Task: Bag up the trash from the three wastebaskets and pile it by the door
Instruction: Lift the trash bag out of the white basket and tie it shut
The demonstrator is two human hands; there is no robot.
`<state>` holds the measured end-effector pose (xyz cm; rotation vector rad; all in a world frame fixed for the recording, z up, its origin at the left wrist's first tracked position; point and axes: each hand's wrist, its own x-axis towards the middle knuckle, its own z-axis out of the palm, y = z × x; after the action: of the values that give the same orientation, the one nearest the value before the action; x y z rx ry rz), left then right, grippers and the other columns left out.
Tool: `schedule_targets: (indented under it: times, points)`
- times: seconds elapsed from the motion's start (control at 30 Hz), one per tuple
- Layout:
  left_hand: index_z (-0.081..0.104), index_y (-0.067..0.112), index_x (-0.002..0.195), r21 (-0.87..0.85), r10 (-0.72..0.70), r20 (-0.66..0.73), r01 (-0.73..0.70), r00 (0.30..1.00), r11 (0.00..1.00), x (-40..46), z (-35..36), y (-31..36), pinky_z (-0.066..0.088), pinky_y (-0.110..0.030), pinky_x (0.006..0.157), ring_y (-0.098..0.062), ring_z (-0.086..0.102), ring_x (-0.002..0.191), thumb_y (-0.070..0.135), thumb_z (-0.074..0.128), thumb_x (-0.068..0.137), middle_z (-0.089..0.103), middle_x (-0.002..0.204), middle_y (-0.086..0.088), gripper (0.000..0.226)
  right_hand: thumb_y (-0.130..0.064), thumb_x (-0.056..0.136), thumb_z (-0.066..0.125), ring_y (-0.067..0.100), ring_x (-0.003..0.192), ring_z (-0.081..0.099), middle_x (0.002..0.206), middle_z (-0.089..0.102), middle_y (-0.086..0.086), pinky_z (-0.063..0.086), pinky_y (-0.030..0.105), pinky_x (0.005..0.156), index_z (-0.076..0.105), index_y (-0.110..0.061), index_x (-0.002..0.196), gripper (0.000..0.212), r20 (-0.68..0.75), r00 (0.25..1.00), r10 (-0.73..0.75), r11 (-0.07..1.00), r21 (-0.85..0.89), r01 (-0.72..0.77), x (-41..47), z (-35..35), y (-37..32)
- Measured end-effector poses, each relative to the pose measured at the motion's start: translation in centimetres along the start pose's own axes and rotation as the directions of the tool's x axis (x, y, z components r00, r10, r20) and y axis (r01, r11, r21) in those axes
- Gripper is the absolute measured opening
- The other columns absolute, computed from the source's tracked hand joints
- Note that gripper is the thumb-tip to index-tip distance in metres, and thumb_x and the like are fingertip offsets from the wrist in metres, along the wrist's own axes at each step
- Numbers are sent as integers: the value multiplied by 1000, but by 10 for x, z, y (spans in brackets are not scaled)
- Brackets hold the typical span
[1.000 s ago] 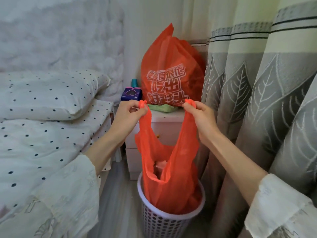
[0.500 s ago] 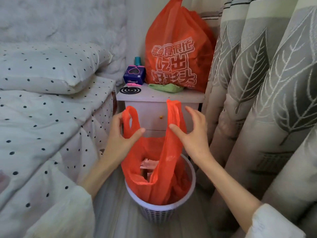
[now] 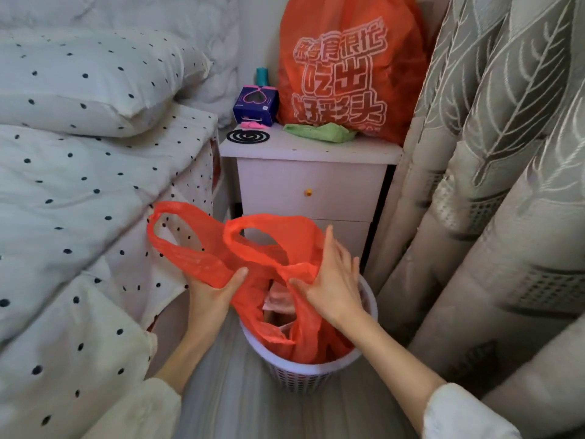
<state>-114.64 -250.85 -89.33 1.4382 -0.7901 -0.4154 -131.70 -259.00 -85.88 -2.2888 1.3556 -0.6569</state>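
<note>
**Tying off the bag in the bedside wastebasket**

Orange bag [image 3: 269,274] sits in the white wastebasket [image 3: 304,372] on the floor, between the bed [image 3: 79,191] and the curtain [image 3: 490,185], just in front of the nightstand [image 3: 310,182]. Its two handle loops are pulled up and lean toward the bed; the bag body is down inside the basket, with pinkish trash showing through the mouth.

Left hand [image 3: 210,296] grips the bag below the left loop, thumb over the plastic. Right hand [image 3: 332,280] pinches the plastic at the base of the right loop between thumb and palm, fingers nearly straight. The hands are close together, apart only by the bag mouth.

Judgement: step in hand is closing the bag, most likely knotting the loops. To do it well:
- gather each loop low, near its base, so the mouth cinches shut
- cross the loops over the centre of the mouth, not off to the bed side
- keep trash pressed down before tightening; thin plastic will likely tear if yanked
- lift straight up afterward so the light basket does not tip.

A second, larger printed orange bag [image 3: 345,71] stands on the nightstand, touching the curtain; leave it.
</note>
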Motion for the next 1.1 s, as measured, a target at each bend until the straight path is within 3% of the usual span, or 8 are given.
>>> schedule_targets:
  times: [0.1, 0.17, 0.27, 0.37, 0.63, 0.77, 0.9, 1.1]
  points:
    - [32, 0, 127, -45, -33, 34, 34, 999, 998, 4, 7, -8, 43, -5, 80, -12, 55, 97, 32, 76, 53, 50, 123, -13, 92, -29, 84, 42, 31, 121, 39, 121, 52, 9, 29, 42, 107, 48, -16, 132, 50, -85, 996, 9, 995, -94, -17, 9, 9, 12]
    - [39, -1, 118, 20, -84, 158, 81, 984, 996, 9, 10, -13, 45, -13, 81, -21, 56, 101, 20, 75, 66, 51, 124, -27, 67, -21, 81, 38, 29, 110, 43, 108, 55, 9, 35, 37, 99, 66, -12, 109, 41, -137, 990, 18, 1000, 27, -15, 12, 13, 18]
    - [45, 8, 120, 99, -140, 334, 113, 932, 989, 20, 14, -19, 45, -35, 99, -21, 57, 115, 49, 81, 52, 57, 125, -13, 87, -16, 86, 48, 21, 112, 48, 112, 59, 10, 35, 30, 100, 66, -6, 103, 27, -137, 990, 45, 947, 321, 1, 20, 15, 28]
    - [52, 12, 118, 158, -108, 378, 51, 920, 986, 35, 27, -34, 43, -47, 102, -20, 58, 112, 65, 78, 42, 62, 118, -10, 96, -13, 91, 48, -6, 72, 60, 80, 69, -1, 48, 18, 74, 66, -18, 87, 20, -38, 985, 169, 736, 670, -100, 24, 11, 28]
    - [45, 11, 125, -78, -149, 254, 174, 956, 982, 45, 76, -19, 43, -38, 100, -15, 60, 104, 20, 45, 93, 63, 115, -6, 33, -20, 97, 32, 12, 29, 44, 29, 43, -1, 41, 19, 40, 43, -13, 60, 39, 114, 886, 449, 328, 902, -282, 32, 14, 33]
    - [38, 16, 101, -259, -265, 158, 298, 951, 919, 47, 73, -24, 45, -36, 62, -5, 46, 45, 43, 50, 87, 49, 57, -2, 33, -26, 98, 30, 6, 23, 21, 26, 22, -6, 33, 21, 40, 28, -19, 59, 39, 89, 840, 535, 237, 938, -251, 42, 9, 45]
    - [38, 11, 125, -106, -206, 203, 230, 957, 967, 36, 67, -31, 46, -38, 91, -15, 56, 95, 22, 67, 80, 57, 113, -10, 55, -33, 96, 34, 5, 23, 18, 26, 19, -5, 32, 22, 41, 29, -20, 59, 39, 133, 800, 585, 129, 959, -254, 45, 12, 58]
    - [63, 11, 103, -89, -322, 264, 355, 909, 931, 18, 57, -42, 51, -43, 91, -27, 65, 99, 41, 71, 65, 68, 106, -14, 49, -22, 82, 65, 2, 62, 59, 68, 63, -10, 49, 19, 64, 59, -21, 98, 17, 8, 919, 395, 353, 922, -160, 29, 20, 71]
